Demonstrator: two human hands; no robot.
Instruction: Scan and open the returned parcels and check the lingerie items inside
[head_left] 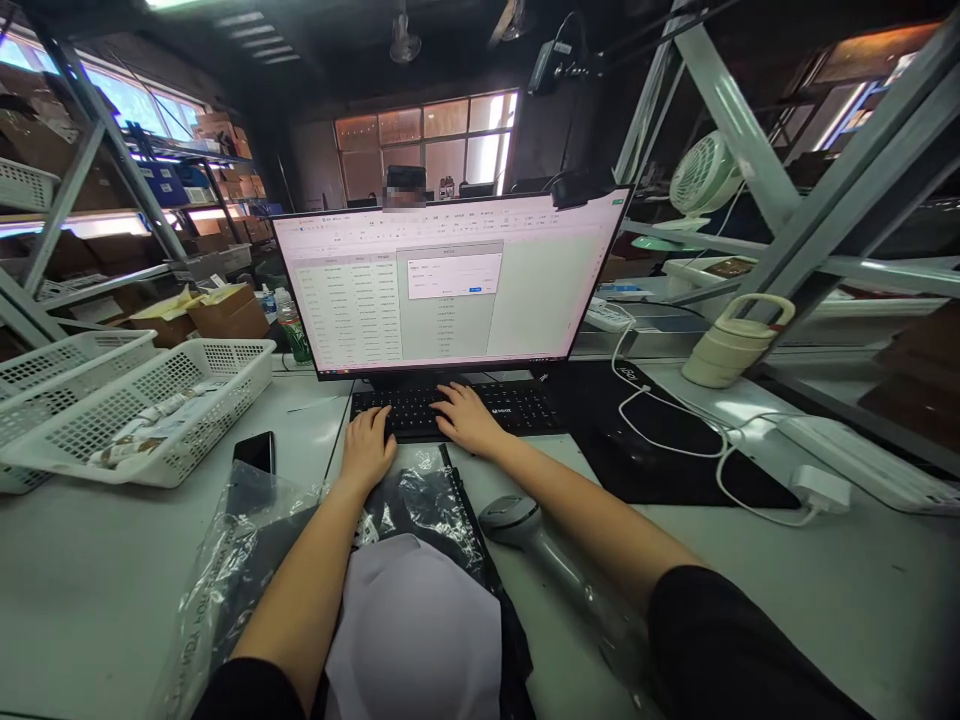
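Both my hands rest on a black keyboard (525,405) in front of a wide monitor (352,340). My left hand (367,450) lies over the keyboard's left end, fingers spread on the keys. Over the middle keys, my right hand (466,418) has its fingers stretched out. A spreadsheet with a small dialog box (454,276) fills the screen. Beneath my forearms are a clear plastic bag (202,600) with dark contents and a pale grey rounded piece (420,640). Beside my right forearm lies a grey handheld scanner (517,520).
White perforated baskets (225,365) stand at left, one holding small packets. A phone (255,452) lies near them. At right are a black mouse pad (690,470), a mouse (626,445), a white charger (821,490) with cables, a power strip (870,465) and a cream lidded cup (731,350).
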